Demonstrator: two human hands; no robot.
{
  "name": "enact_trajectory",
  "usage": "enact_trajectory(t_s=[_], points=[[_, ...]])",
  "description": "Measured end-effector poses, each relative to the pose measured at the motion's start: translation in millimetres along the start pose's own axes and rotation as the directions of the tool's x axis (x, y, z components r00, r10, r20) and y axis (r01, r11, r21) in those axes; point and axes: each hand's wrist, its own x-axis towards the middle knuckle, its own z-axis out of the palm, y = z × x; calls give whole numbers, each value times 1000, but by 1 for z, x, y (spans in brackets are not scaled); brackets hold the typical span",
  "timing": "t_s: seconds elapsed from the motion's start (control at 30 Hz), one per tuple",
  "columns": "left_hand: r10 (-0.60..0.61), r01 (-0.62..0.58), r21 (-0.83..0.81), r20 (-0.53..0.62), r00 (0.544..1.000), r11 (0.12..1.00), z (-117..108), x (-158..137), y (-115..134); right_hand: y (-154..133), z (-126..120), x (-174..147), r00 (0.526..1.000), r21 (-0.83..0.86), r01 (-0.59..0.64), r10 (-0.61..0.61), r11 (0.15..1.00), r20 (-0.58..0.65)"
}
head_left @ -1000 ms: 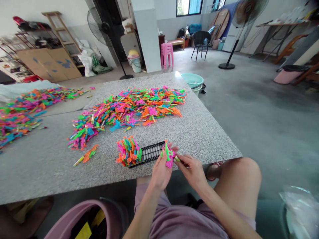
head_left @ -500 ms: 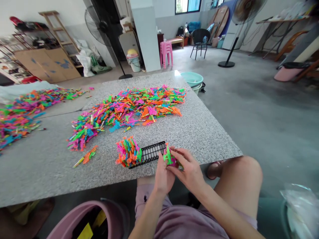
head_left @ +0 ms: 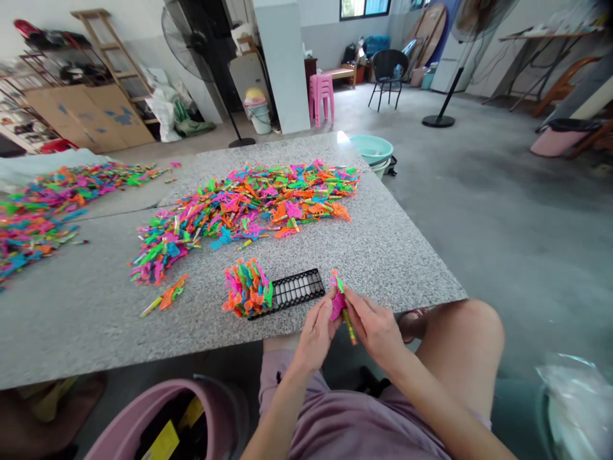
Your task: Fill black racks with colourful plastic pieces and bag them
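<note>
Close to the table's front edge, my left hand (head_left: 315, 329) and my right hand (head_left: 376, 324) are closed together on small bright plastic toys. A pink toy (head_left: 338, 305) with a patterned surface shows between them, with green at its top and a yellow patterned stick (head_left: 350, 329) pointing down. Fingers hide part of it, so I cannot tell how many pieces are held. Left of my hands lies a black rack (head_left: 299, 287) with pale slots. Toys in several colours (head_left: 248, 287) stand packed upright at its left end.
A long heap of colourful toys (head_left: 249, 198) spreads across the speckled stone table (head_left: 383, 249). Another heap (head_left: 62, 198) lies far left. One orange toy (head_left: 168, 295) sits apart. A pink bin (head_left: 218, 409) stands below the front edge, and basins (head_left: 371, 150) beyond the right edge.
Both hands have moved slightly right, away from the rack. The held toy has turned, so its pink side and yellow stick now show.
</note>
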Motion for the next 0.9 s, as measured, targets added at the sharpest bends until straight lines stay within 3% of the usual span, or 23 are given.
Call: enact_trajectory(t_s=[0.17,0.3,0.4,0.5,0.6,0.67,0.7,0.77,0.83,0.9], points=[[15,-14,23,-48,999,1000,7,1,5,-4,-4,4,998,58,-10,7,998,64],[125,-114,98,-114,986,989,4,8,3,-9,-3,4,999,196,8,-16,981,40],[180,-166,93,-173,968,982,6,15,-1,-10,0,-1,992,196,-118,127,973,-29],[212,-186,167,-151,966,968,10,12,0,-9,2,-3,952,230,-303,284,925,115],[244,-207,374,-56,968,904,6,-5,20,-6,3,7,919,307,-362,281,880,278],[343,-272,572,-18,939,774,-6,-21,49,-3,8,22,916,337,-371,281,865,288],[416,-302,687,0,910,660,-15,-28,68,-1,13,33,918,338,-362,271,869,289],[500,-291,903,102,860,315,-36,-34,110,3,31,59,933,315,-305,216,899,289],[396,-245,968,248,884,-60,-61,-30,144,3,59,88,941,274,-226,136,935,310],[238,-200,946,262,935,-254,-84,-18,162,0,93,114,929,232,-204,113,951,353]])
